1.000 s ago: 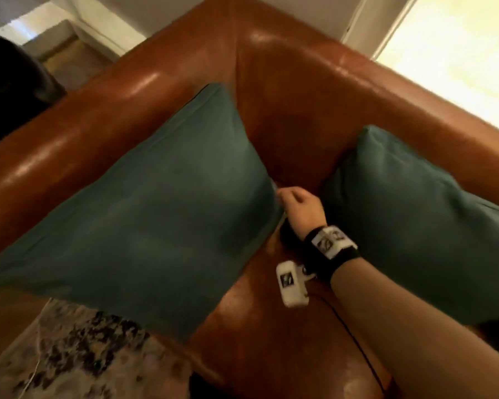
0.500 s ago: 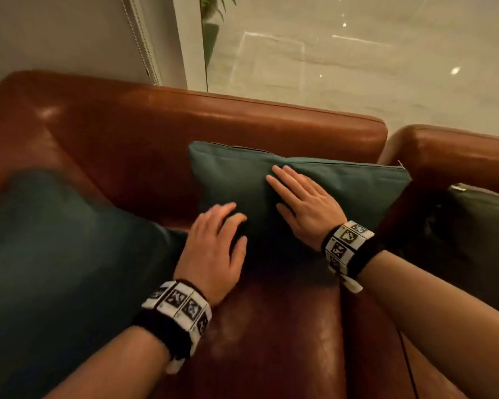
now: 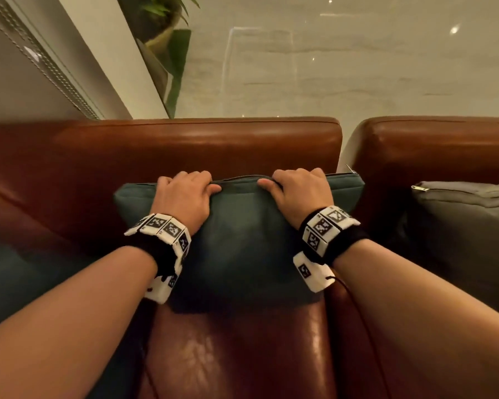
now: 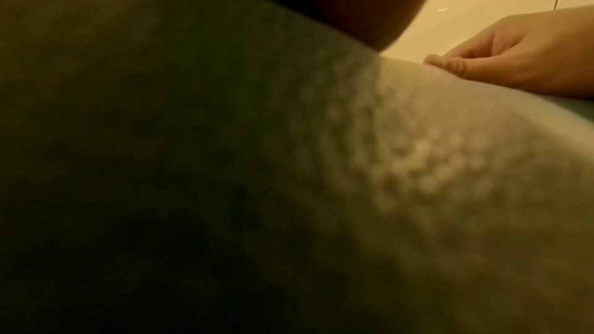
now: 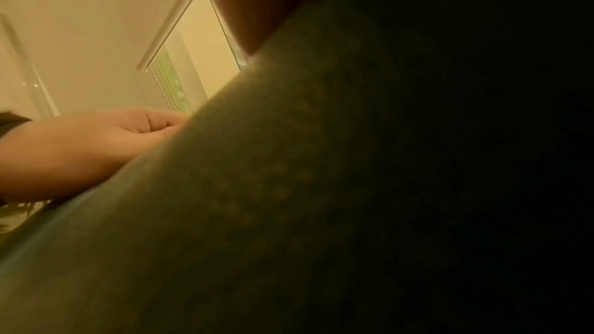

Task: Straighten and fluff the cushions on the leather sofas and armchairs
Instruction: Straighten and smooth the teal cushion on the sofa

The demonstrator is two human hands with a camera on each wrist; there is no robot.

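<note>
A teal cushion (image 3: 242,240) stands upright against the back of the brown leather sofa (image 3: 199,139). My left hand (image 3: 189,184) grips its top edge left of the middle, with fingers curled over the seam. My right hand (image 3: 296,181) grips the same edge further right, thumb on the front face. In the left wrist view the cushion fabric (image 4: 225,161) fills the picture and the right hand (image 4: 514,60) shows at the upper right. In the right wrist view the cushion (image 5: 289,187) hides most of the picture and the left hand (image 5: 96,141) shows at the left.
A second teal cushion (image 3: 26,283) lies on the seat at the left. A grey cushion with a zip (image 3: 458,226) leans in the neighbouring leather armchair (image 3: 444,139) on the right. A glass wall and a potted plant (image 3: 162,24) stand behind the sofa.
Both hands have moved from lying flat on the cushion's front up to its top edge and curled over it. The cushion now stands more upright and centred.
</note>
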